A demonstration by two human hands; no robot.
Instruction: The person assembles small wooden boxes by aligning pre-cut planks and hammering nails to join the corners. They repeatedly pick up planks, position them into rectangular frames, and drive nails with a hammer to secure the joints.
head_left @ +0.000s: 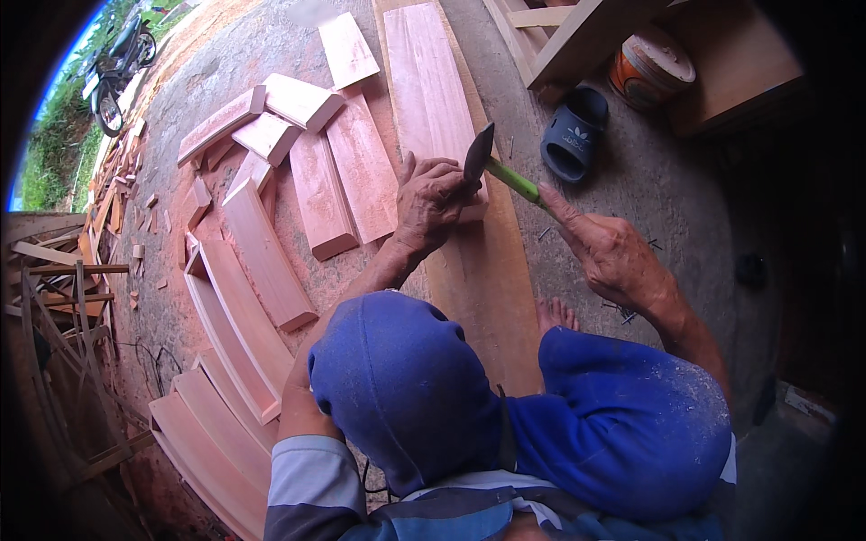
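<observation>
My right hand (613, 257) is wrapped round the green handle of a hammer (512, 180), its index finger stretched along the grip. The dark hammer head is right beside the fingers of my left hand (431, 200). Those fingers are bent and pressed together over the near end of a smooth pinkish board (428, 81); whatever they may hold is hidden behind the hammer head. The pinkish board lies on a longer, browner plank (483, 298) that runs toward me between my knees.
Cut wooden pieces (271, 243) lie on the dusty concrete to the left, with offcuts beyond. Loose nails (624, 314) are scattered by my bare foot (557, 314). A dark slipper (575, 135), a tub (651, 68) and a wooden frame (586, 41) stand at the far right.
</observation>
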